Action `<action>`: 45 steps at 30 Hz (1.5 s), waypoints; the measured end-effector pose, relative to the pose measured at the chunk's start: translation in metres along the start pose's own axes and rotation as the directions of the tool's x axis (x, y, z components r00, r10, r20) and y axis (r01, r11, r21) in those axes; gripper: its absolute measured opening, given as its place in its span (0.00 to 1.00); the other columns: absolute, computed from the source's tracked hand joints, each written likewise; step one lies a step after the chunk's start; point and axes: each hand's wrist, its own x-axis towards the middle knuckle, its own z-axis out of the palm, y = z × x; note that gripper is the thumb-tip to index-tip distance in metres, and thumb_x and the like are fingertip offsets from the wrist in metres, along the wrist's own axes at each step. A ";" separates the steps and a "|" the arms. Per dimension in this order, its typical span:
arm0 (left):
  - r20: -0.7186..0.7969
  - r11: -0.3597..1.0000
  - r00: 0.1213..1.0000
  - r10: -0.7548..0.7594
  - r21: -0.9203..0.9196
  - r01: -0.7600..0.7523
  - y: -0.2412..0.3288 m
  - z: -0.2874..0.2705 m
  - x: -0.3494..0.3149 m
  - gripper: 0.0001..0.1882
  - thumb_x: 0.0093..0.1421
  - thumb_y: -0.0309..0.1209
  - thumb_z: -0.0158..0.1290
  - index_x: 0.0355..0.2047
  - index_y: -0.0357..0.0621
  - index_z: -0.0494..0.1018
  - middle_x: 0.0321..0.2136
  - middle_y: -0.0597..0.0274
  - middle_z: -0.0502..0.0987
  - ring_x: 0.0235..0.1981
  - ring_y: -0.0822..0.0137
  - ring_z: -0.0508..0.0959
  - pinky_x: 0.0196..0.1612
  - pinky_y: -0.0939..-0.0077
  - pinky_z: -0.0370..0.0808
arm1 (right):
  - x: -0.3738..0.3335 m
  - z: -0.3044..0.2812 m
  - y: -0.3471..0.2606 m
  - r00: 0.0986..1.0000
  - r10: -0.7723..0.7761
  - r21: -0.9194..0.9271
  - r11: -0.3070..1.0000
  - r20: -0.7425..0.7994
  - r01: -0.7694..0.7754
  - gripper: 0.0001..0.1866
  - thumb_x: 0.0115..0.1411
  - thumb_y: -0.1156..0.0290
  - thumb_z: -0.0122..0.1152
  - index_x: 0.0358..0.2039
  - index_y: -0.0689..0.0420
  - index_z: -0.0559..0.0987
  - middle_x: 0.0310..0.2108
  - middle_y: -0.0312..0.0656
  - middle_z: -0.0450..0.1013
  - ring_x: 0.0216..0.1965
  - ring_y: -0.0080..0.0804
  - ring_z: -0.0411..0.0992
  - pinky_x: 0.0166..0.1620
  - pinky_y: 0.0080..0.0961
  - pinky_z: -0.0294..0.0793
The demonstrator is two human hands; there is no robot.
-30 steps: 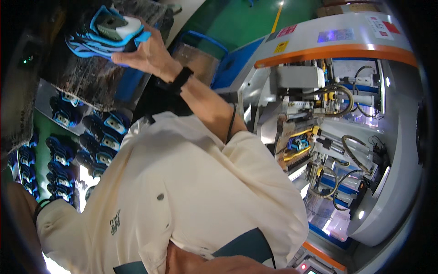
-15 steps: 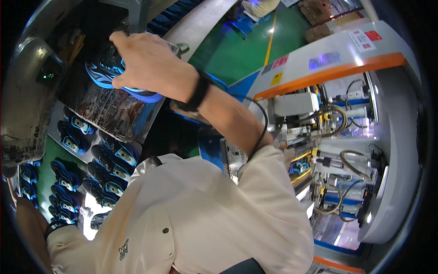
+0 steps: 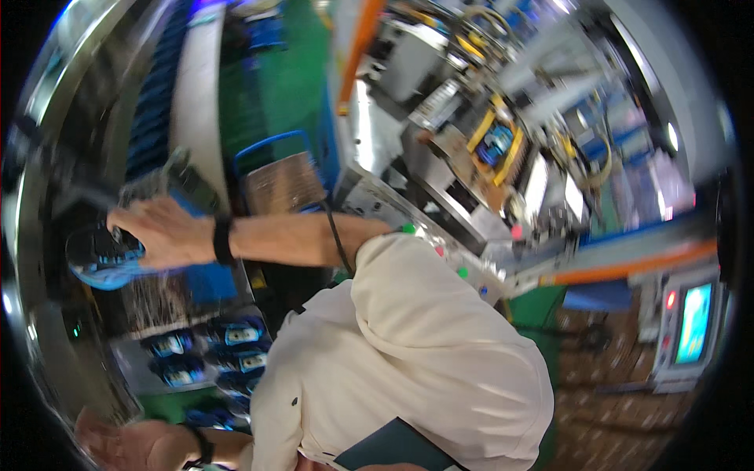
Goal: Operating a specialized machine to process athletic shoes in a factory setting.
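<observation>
My right hand, a black band on its wrist, reaches across to the left. Its fingers are closed on a black and blue shoe at the far left, beside a worn, streaked pad. Motion blur hides exactly how the fingertips sit on the shoe. A flat blue patch shows on the pad just below my right wrist. My left hand is low at the left rim, smeared, with its fingers not clear. The nearest things to it are several black and blue shoes.
More such shoes lie on a grey rack below the pad. At the upper right stands a machine with an orange-edged frame, and another shoe sits in its yellow holder. A control screen is at the right.
The view has swung round, bringing the machine's front and the control screen in. My right hand stays with the shoe, now further left in the picture. More of my left hand shows.
</observation>
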 end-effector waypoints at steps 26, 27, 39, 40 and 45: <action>0.991 0.768 -0.114 -0.064 0.121 0.629 0.299 0.605 -0.649 0.32 0.52 0.50 0.64 0.45 0.33 0.76 0.37 0.39 0.80 0.40 0.47 0.81 0.46 0.57 0.76 | -0.570 -0.464 -0.055 -0.308 0.208 0.369 0.617 -0.928 -0.696 0.33 0.48 0.83 0.66 0.57 0.65 0.71 0.44 0.41 0.75 0.40 0.24 0.75 0.46 0.22 0.75; 0.986 0.805 -0.152 -0.061 0.139 0.577 0.306 0.614 -0.669 0.33 0.50 0.50 0.64 0.46 0.33 0.75 0.38 0.38 0.80 0.41 0.42 0.79 0.48 0.52 0.75 | -0.575 -0.467 -0.056 -0.314 0.182 0.359 0.590 -0.932 -0.723 0.32 0.49 0.82 0.65 0.57 0.65 0.70 0.44 0.41 0.75 0.40 0.24 0.75 0.46 0.21 0.75; 0.643 -0.280 -0.765 0.039 0.742 0.610 0.241 0.585 -0.596 0.12 0.57 0.31 0.60 0.38 0.36 0.78 0.36 0.59 0.82 0.32 0.66 0.81 0.39 0.64 0.81 | -0.556 -0.652 0.097 -0.278 0.451 0.290 -0.044 -0.848 -0.956 0.36 0.41 0.59 0.74 0.49 0.67 0.76 0.32 0.42 0.78 0.30 0.28 0.75 0.34 0.25 0.74; 0.647 -0.290 -0.761 0.056 0.739 0.608 0.225 0.564 -0.567 0.10 0.59 0.31 0.58 0.39 0.38 0.78 0.37 0.60 0.82 0.38 0.67 0.81 0.41 0.66 0.80 | -0.552 -0.665 0.119 -0.417 0.486 0.346 -0.233 -0.768 -0.909 0.34 0.40 0.59 0.74 0.46 0.68 0.78 0.31 0.45 0.78 0.31 0.32 0.76 0.36 0.29 0.75; 0.816 0.121 -0.569 -0.105 0.578 0.807 0.150 0.477 -0.426 0.16 0.56 0.25 0.55 0.45 0.31 0.75 0.38 0.60 0.78 0.40 0.74 0.75 0.45 0.79 0.71 | -0.519 -0.662 0.267 -0.277 0.681 0.130 -0.259 -0.678 -0.957 0.38 0.34 0.53 0.77 0.42 0.69 0.81 0.44 0.59 0.78 0.46 0.46 0.79 0.49 0.33 0.78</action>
